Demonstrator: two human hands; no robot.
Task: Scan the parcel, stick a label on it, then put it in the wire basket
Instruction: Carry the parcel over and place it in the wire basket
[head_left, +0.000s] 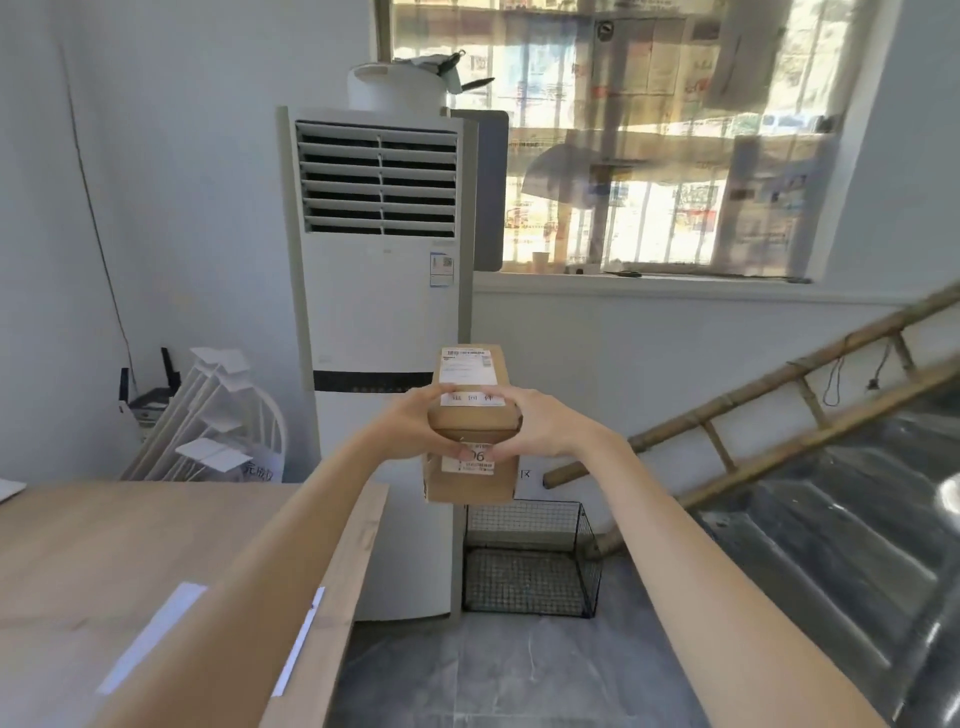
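My left hand (415, 423) and right hand (540, 423) hold the parcel (470, 415), fingers closed around it; the wire basket (530, 561) stands at 6 o'clock below.

Both arms stretched fwd, left hand (410, 423) & right hand (540, 423) clasped together, fingers (470, 453) curled.
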